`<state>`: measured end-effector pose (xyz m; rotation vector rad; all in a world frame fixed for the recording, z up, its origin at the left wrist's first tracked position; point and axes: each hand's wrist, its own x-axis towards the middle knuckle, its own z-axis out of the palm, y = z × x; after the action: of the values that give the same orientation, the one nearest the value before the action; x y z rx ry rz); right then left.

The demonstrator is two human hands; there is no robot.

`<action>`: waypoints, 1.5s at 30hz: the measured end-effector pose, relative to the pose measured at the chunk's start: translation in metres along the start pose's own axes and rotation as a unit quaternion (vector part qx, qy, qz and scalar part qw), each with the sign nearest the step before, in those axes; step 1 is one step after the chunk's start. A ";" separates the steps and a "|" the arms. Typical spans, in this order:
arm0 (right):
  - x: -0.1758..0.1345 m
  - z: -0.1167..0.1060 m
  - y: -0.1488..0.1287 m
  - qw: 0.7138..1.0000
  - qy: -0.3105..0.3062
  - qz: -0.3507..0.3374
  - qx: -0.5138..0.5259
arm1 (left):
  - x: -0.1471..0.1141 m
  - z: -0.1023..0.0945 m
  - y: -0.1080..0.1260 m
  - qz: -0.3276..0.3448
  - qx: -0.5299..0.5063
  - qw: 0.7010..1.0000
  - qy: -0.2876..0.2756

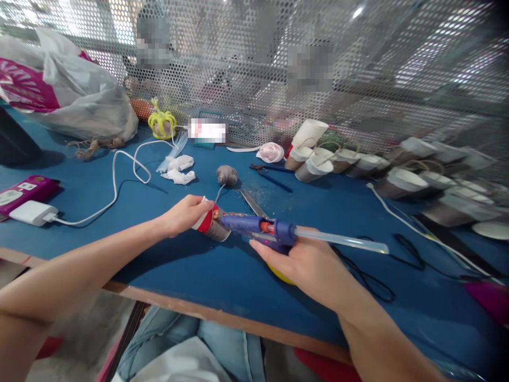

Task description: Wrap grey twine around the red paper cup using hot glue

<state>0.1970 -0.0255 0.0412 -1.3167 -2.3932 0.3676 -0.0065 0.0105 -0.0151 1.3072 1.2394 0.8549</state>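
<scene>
A blue hot glue gun (254,228) is gripped in my right hand (306,265), with a clear glue stick (342,239) jutting from its back end. Its nozzle end meets a small paper cup (217,228), red in part and wrapped in grey yarn lower down. My left hand (185,215) is closed around the cup, which lies tilted. From the cup a grey strand runs up to a yarn ball (227,175). Scissors lie partly under the glue gun, one blade (250,201) showing and a yellow handle (280,275) below my right hand.
Pliers (274,178) lie behind the scissors. Several wrapped cups with twine handles (314,167) stand at the back right. A black cord (369,281) loops on the right. A white charger (34,212) and plastic bag (91,90) are left. A perforated metal screen (246,69) stands behind.
</scene>
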 end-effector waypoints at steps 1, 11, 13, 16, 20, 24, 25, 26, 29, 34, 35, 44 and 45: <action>0.000 -0.001 -0.001 1.000 0.000 -0.001 -0.004 | 0.000 0.000 0.000 -0.001 0.000 1.000 -0.001; -0.003 -0.004 -0.007 0.999 0.003 -0.015 -0.040 | 0.000 0.001 0.001 -0.008 0.018 1.000 -0.006; -0.004 -0.004 -0.008 0.999 -0.005 -0.014 -0.048 | 0.000 0.001 0.001 -0.006 0.024 1.000 -0.007; -0.005 -0.005 -0.008 0.998 -0.015 -0.009 -0.062 | 0.000 0.001 0.001 -0.003 0.032 0.999 -0.005; -0.005 -0.005 -0.008 0.998 -0.011 -0.004 -0.058 | -0.002 0.002 0.003 -0.005 0.038 0.999 -0.004; -0.005 -0.004 -0.006 0.998 -0.017 -0.011 -0.053 | -0.002 0.002 0.004 -0.003 0.041 0.999 -0.009; -0.005 -0.003 -0.005 0.998 -0.015 -0.012 -0.053 | -0.002 0.002 0.003 -0.003 0.044 0.999 -0.008; -0.005 -0.002 -0.005 0.998 -0.010 -0.013 -0.055 | -0.002 0.002 0.003 -0.002 0.046 0.999 -0.006; -0.006 -0.001 -0.003 0.998 0.000 -0.020 -0.060 | -0.002 0.002 0.003 -0.005 0.048 0.999 -0.002; -0.007 -0.001 -0.003 0.998 -0.018 -0.025 -0.053 | -0.003 0.003 0.005 -0.006 0.050 0.999 0.003; -0.008 -0.001 -0.003 0.998 -0.018 -0.024 -0.055 | -0.003 0.003 0.005 -0.004 0.052 0.999 0.004; -0.007 -0.001 -0.003 0.998 -0.021 -0.015 -0.063 | -0.004 0.002 0.005 0.008 0.069 0.998 0.001; -0.006 -0.002 -0.004 0.998 -0.016 -0.009 -0.063 | -0.004 0.002 0.004 0.013 0.072 0.997 0.000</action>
<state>0.1979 -0.0327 0.0429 -1.3520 -2.4882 0.2387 -0.0045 0.0071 -0.0104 1.4409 1.3046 0.7963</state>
